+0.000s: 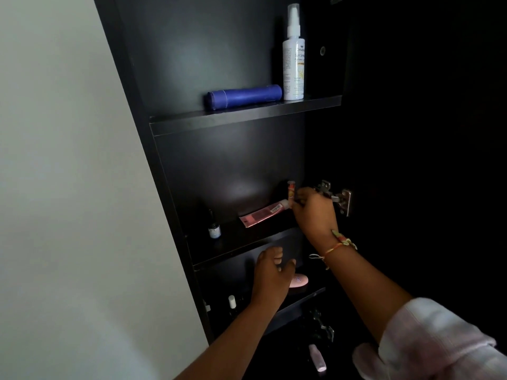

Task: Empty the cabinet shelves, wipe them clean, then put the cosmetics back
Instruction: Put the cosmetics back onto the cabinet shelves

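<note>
A tall black cabinet stands open with its shelves (241,123) in view. On the top shelf stand a white spray bottle (294,64) and a blue tube (244,96) lying flat. On the middle shelf are a small dark dropper bottle (214,229) and a pink tube (263,213) lying flat. My right hand (315,212) is at the right end of that shelf, fingers closed on a small upright tube (290,189). My left hand (271,275) reaches into the shelf below, fingers apart, beside a pink object (300,281).
A metal door hinge (337,197) sits just right of my right hand, and another hinge (323,325) lower down. A small white-capped bottle (232,304) stands on the lower shelf. A pale tube (317,357) lies at the bottom. A white wall (68,187) fills the left.
</note>
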The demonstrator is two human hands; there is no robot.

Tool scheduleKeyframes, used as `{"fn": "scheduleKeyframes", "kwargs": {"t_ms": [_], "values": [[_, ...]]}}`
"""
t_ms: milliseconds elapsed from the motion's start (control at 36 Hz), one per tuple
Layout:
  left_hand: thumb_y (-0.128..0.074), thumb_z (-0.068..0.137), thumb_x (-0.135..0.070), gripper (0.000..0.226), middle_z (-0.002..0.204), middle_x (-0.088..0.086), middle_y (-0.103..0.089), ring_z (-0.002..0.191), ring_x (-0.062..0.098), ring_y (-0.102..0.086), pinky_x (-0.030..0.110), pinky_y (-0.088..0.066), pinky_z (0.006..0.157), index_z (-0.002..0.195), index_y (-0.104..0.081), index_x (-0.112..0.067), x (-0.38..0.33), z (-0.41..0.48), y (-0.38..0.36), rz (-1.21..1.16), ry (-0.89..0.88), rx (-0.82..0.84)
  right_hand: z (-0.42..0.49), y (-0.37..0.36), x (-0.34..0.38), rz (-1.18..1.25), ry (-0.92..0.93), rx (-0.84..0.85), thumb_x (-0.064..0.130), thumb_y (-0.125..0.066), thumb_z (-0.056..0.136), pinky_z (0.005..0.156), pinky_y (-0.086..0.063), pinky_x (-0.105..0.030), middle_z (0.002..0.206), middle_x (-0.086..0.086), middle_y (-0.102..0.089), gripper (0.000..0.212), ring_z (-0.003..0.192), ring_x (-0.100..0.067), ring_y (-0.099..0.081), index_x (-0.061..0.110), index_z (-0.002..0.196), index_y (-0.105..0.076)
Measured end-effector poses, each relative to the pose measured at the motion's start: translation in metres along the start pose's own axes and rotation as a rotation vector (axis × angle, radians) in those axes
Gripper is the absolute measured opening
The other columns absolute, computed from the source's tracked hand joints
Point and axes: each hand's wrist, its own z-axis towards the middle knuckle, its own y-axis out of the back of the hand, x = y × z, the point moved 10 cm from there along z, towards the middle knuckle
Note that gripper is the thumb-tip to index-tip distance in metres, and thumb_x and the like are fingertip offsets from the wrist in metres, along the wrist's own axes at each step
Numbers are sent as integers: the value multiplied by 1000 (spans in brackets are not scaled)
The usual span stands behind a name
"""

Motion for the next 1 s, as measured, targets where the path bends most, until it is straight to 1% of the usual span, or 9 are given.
{"fn": "scheduleKeyframes", "kwargs": {"t_ms": [167,333,417,472,556,667,778,889,1000], "values": [[-71,84,-15,32,114,-2,-59,102,9,-58,27,-51,92,114,-59,-16,6,0,-5,14,-5,22,-43,19,22,78,131,-58,30,-67,87,76,-56,-32,100,1,-66,23,88,-15,-65,20,107,-65],[-72,83,-18,23,104,-2,-63,93,6,-62,11,-49,71,103,-61,-19,19,-8,-17,79,-10,83,-103,14,5,80,116,-58,32,-65,89,74,-54,-23,97,6,-64,14,84,-8,-63,21,98,-66],[-72,82,-14,19,86,-10,-65,78,-3,-60,7,-44,66,85,-59,-27,26,-22,-22,123,-31,109,-132,-3,-31,55,21,6,32,-64,88,64,-50,-24,80,7,-63,12,71,-8,-62,22,81,-62],[-68,85,-12,22,77,-15,-63,73,-6,-58,12,-45,68,77,-58,-30,44,-33,-34,157,23,192,-154,-23,-64,1,-72,85,32,-62,90,60,-50,-28,74,4,-65,18,68,-12,-64,20,76,-61],[-60,89,-14,20,67,-10,-63,67,5,-62,26,-53,71,72,-61,-25,78,-50,-44,235,103,274,-191,-57,-112,-83,-208,287,31,-54,94,65,-52,-34,82,-3,-70,21,78,-24,-68,17,83,-63],[-52,93,-13,20,77,8,-71,76,24,-70,44,-56,79,78,-65,-14,126,-76,-57,277,209,383,-238,-93,-168,-217,-344,564,24,-47,97,74,-51,-29,100,-6,-72,22,94,-28,-69,18,99,-68],[-45,94,-13,25,101,10,-73,97,23,-68,38,-52,89,105,-68,-8,163,-93,-66,421,238,452,-279,-119,-212,-272,-457,771,40,-39,102,78,-53,-30,95,-7,-72,37,92,-27,-69,18,97,-68],[-50,96,-17,30,123,3,-66,117,16,-60,29,-49,98,125,-60,-14,196,-106,-70,534,283,494,-316,-133,-250,1,-766,743,82,-29,85,88,-50,-31,82,6,-64,63,90,-19,-65,30,82,-65],[-58,93,-20,32,121,4,-66,113,17,-62,27,-49,95,124,-60,-13,226,-117,-74,563,376,520,-332,-153,-270,184,-963,711,92,-34,73,92,-39,-26,99,7,-68,82,103,-15,-62,26,105,-71]]}}
